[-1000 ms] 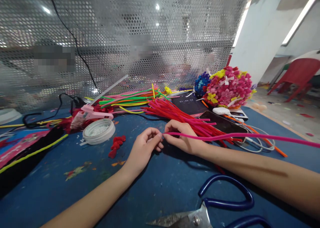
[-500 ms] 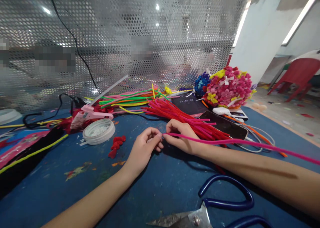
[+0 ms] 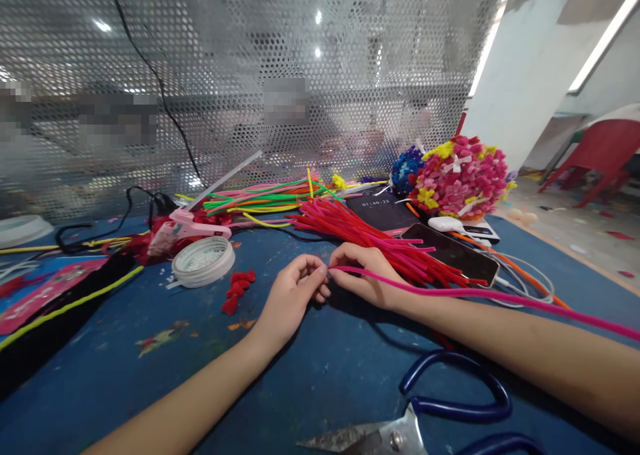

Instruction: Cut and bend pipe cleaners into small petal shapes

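Note:
A long magenta pipe cleaner (image 3: 480,295) runs from my fingertips over my right forearm and out at the right edge. My left hand (image 3: 296,294) pinches its near end between thumb and forefinger. Close beside it, my right hand (image 3: 364,274) is closed on the same end, its fingertips nearly meeting the left ones. Just behind lies a bundle of red and magenta pipe cleaners (image 3: 370,238). Small red bows (image 3: 238,290) rest on the table left of my left hand. In front of my right forearm are blue-handled scissors (image 3: 400,428), partly cut off by the lower edge.
A white tub of small beads (image 3: 204,262) and a pink glue gun (image 3: 193,225) stand at left. A phone (image 3: 450,252), cables and a pink flower ball (image 3: 460,178) are at right. Behind rises a perforated metal screen (image 3: 280,55). More coloured pipe cleaners (image 3: 260,198) lie before it.
The view has shifted slightly, so the scene sits a little further right. Both hands keep their pinch on the pipe cleaner, with hardly any movement.

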Action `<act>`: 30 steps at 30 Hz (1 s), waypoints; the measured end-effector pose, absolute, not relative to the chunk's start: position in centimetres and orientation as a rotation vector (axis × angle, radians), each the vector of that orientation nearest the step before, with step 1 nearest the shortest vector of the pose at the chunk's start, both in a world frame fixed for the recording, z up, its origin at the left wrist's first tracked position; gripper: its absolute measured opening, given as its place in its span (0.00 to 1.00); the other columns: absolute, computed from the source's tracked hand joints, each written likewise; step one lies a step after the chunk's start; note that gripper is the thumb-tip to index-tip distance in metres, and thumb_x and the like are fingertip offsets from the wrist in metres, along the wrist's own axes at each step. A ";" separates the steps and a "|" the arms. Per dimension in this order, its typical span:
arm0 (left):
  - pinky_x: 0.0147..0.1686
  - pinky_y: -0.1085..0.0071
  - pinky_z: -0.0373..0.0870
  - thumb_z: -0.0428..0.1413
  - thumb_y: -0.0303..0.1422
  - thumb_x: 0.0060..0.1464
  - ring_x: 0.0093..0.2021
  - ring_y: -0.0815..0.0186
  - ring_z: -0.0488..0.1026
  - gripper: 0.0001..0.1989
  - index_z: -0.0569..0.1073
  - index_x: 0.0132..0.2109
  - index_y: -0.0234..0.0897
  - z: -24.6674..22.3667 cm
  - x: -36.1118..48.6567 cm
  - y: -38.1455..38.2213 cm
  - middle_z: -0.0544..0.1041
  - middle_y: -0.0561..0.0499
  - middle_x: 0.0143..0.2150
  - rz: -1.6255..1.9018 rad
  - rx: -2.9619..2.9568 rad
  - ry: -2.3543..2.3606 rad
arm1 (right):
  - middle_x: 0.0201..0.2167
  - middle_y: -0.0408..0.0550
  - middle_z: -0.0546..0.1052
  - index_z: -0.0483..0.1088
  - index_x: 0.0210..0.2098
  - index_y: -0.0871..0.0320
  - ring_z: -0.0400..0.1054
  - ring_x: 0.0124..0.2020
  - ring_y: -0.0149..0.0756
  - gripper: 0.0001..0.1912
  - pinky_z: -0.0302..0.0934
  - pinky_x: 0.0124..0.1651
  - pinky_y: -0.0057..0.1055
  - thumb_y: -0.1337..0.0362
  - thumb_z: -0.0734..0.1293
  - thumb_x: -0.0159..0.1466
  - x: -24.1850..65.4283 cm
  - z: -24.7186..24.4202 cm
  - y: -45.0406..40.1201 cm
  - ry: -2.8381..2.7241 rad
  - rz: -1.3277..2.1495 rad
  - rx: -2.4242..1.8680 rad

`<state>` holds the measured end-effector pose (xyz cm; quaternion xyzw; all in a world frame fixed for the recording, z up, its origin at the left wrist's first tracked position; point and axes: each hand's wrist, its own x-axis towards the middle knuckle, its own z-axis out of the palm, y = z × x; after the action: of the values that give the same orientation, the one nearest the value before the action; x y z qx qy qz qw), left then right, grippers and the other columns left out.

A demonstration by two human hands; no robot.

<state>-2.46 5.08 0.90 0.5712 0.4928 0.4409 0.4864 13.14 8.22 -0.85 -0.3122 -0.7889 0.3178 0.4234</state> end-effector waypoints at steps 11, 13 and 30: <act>0.23 0.76 0.63 0.53 0.37 0.51 0.22 0.72 0.66 0.10 0.73 0.34 0.34 0.8 -2.6 5.2 0.70 0.54 0.23 1.038 1.447 1.173 | 0.23 0.38 0.65 0.60 0.27 0.58 0.57 0.25 0.25 0.06 0.52 0.27 0.21 0.66 0.65 0.56 13.3 -0.7 8.1 -1.955 0.715 -0.825; 0.23 0.76 0.63 0.53 0.37 0.51 0.23 0.72 0.66 0.10 0.73 0.33 0.34 0.8 -2.6 5.2 0.70 0.54 0.23 1.044 1.440 1.173 | 0.23 0.38 0.65 0.60 0.27 0.58 0.57 0.24 0.25 0.07 0.51 0.27 0.21 0.66 0.65 0.56 13.3 -0.7 8.0 -1.955 0.722 -0.831; 0.23 0.77 0.63 0.53 0.35 0.52 0.22 0.73 0.66 0.09 0.72 0.33 0.33 0.7 -2.6 5.3 0.70 0.56 0.23 1.033 1.440 1.157 | 0.24 0.39 0.68 0.63 0.29 0.58 0.60 0.25 0.26 0.04 0.54 0.28 0.22 0.66 0.63 0.57 13.2 -0.9 8.2 -1.979 0.758 -0.791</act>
<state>-2.56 5.29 0.74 0.5931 0.4764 0.4254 0.4903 13.22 8.22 -0.89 -0.3164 -0.7915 0.3033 0.4259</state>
